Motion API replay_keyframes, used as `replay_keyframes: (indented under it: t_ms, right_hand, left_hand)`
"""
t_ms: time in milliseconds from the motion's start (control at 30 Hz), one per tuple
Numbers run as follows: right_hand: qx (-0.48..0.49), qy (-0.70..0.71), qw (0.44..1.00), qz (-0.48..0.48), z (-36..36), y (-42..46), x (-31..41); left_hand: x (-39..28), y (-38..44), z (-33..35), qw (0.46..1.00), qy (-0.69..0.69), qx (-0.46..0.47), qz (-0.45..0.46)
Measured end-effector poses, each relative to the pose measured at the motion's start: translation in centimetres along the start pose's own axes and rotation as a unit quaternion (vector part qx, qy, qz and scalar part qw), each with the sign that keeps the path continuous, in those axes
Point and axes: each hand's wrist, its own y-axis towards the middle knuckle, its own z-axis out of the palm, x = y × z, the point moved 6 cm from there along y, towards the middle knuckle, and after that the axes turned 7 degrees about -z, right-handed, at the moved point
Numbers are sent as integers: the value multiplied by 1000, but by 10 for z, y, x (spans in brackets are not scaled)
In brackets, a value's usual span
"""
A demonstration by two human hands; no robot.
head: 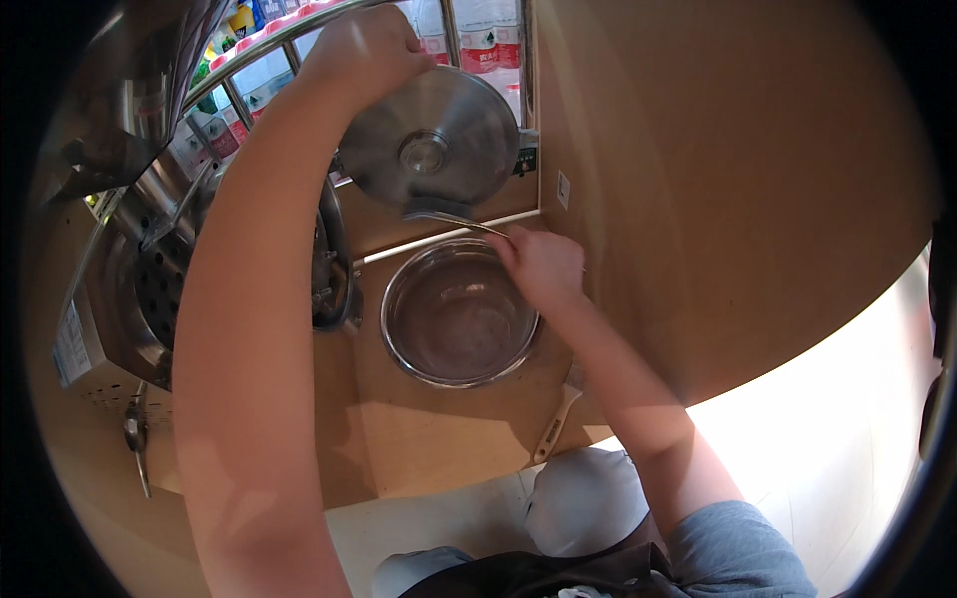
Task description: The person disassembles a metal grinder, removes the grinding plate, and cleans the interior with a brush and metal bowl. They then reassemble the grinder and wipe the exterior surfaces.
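Observation:
At the top, my left hand (pixel 366 56) grips the upper rim of a round stainless steel lid (pixel 471 127), held tilted with its hub facing me. My right hand (pixel 546 269) is shut on a slim-handled tool (pixel 471 223). The tool's dark flat head is blurred and overlaps the lid's lower edge; I cannot tell whether it is a brush or a scraper. Below the lid and the tool, a stainless steel bowl (pixel 460 321) rests on the wooden surface, partly covered by my right hand. Left of the bowl, my left forearm hides part of a round metal machine (pixel 329 276).
A wooden-handled brush (pixel 553 430) lies right of the bowl. Perforated metal equipment (pixel 157 284) and a metal spoon (pixel 136 426) are at the left. A wooden panel (pixel 718 187) rises on the right. Metal rails (pixel 277 45) stand before bottled goods (pixel 486 48).

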Motion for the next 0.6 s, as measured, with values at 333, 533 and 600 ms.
replay_keyframes:
  t_ms: [333, 533, 600]
  right_hand:
    - [35, -30, 999, 21, 4, -9, -27]
    - [2, 13, 996, 93, 1, -21, -43]
    - [35, -12, 998, 54, -1, -16, -39]
  left_hand:
    - [1, -2, -1, 1000, 4, -22, 18]
    - [0, -2, -1, 999, -2, -27, 21]
    - [1, -3, -1, 1000, -10, -14, -2]
